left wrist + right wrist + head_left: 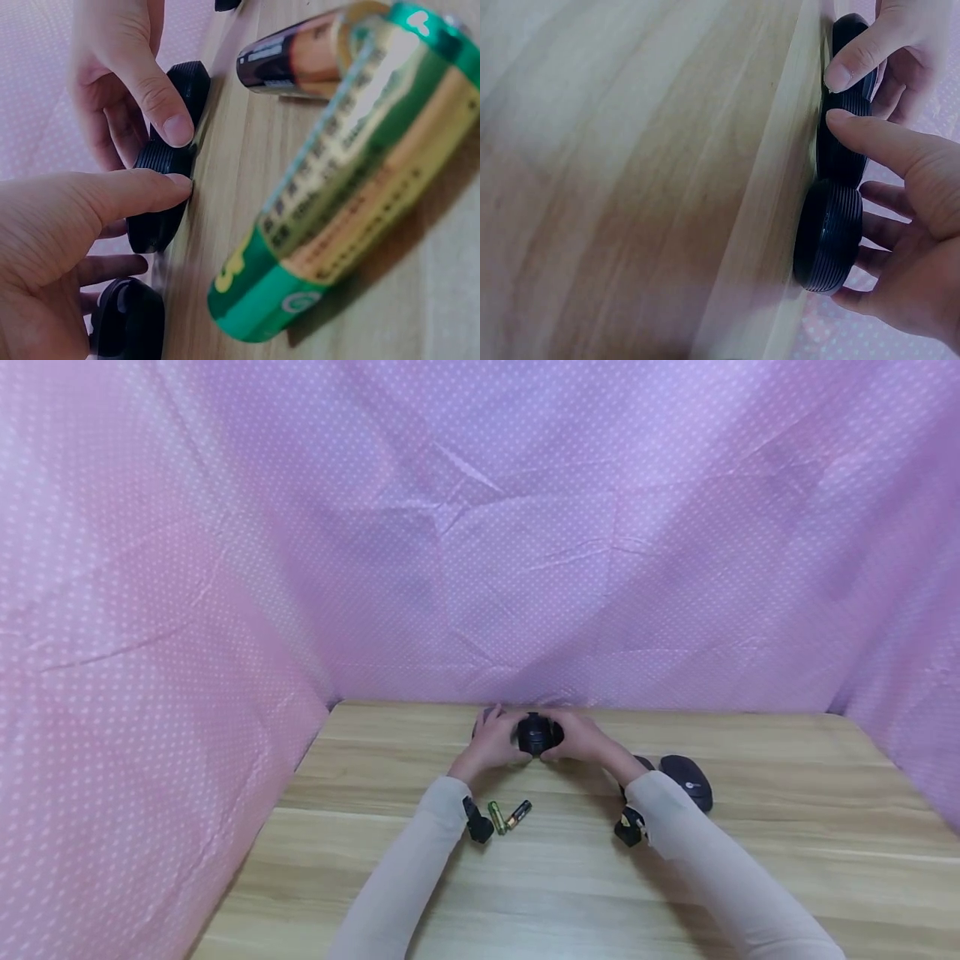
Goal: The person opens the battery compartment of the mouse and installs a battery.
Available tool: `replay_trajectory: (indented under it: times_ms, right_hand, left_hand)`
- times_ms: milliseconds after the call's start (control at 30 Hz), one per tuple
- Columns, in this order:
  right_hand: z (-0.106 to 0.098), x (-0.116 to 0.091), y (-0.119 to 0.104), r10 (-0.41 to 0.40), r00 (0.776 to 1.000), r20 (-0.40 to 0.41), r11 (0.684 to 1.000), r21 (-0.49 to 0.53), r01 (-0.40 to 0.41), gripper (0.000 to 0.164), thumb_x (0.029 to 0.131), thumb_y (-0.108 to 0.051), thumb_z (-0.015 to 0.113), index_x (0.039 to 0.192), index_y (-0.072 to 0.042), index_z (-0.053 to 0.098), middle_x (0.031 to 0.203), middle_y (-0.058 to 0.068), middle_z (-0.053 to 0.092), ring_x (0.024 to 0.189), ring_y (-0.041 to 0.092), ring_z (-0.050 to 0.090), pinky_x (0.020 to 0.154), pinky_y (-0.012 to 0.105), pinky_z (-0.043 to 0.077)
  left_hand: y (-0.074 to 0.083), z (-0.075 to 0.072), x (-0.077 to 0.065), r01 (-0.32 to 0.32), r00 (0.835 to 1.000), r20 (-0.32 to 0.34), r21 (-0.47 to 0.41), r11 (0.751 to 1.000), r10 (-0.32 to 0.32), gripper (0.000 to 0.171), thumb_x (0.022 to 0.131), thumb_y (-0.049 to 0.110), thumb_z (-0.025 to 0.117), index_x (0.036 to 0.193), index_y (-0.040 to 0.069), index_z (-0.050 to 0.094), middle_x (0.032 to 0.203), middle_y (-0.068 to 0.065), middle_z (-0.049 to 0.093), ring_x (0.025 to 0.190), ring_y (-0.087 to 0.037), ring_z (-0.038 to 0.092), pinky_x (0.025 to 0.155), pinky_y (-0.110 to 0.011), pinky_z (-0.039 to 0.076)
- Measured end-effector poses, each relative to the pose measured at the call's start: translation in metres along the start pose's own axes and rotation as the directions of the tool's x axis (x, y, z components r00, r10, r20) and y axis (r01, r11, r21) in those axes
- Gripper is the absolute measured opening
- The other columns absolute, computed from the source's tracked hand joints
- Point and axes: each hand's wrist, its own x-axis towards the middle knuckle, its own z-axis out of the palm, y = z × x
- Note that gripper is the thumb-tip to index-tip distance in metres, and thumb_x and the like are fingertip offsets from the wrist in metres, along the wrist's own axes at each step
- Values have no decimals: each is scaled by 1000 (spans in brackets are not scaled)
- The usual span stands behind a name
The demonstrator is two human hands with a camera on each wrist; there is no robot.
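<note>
At the table's back edge, my left hand (pixel 495 745) and right hand (pixel 581 739) meet around a black computer mouse (pixel 536 737) with ribbed sides. Both thumbs press its near side, and the fingers reach behind it. In the right wrist view, another black ribbed mouse (pixel 829 240) stands beside the held one, near my right fingers. A further black mouse (pixel 131 319) lies by my left fingers in the left wrist view. What the fingertips touch at the back is partly hidden.
A green-and-gold battery (pixel 497 817) and a black-and-copper battery (pixel 518 814) lie on the wooden table (pixel 570 893) near the left wrist. To the right is a dark mouse (pixel 686 781) with a pale logo; another dark thing is partly hidden by the right wrist. Pink dotted cloth (pixel 525 568) surrounds the table.
</note>
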Motion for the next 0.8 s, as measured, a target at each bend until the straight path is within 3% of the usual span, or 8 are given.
replay_trajectory:
  times_ms: [267,533,800]
  right_hand:
    - [4,2,-1,-39,998,-41,998,-44,37,73,74,-10,90,137,6,58,136,28,61,127,47,56,109,64,44]
    - [6,0,-2,44,999,-20,998,-41,-45,74,78,-13,88,141,6,54,142,28,57,133,46,52,113,63,40]
    - [5,1,-7,40,998,-50,998,-41,-42,75,76,-13,90,139,7,56,139,28,60,130,47,55,111,62,42]
  left_hand:
    - [0,0,-1,-15,1000,-4,-5,1000,15,74,84,28,84,148,11,52,151,-9,55,152,-44,26,126,-64,7]
    - [-1,0,0,-19,1000,-8,-19,1000,19,75,82,28,85,147,10,53,148,-11,57,153,-43,27,127,-61,9]
    - [-3,-1,0,-22,999,-35,-3,1000,22,75,82,28,86,147,11,53,145,-9,60,148,-38,36,126,-57,16]
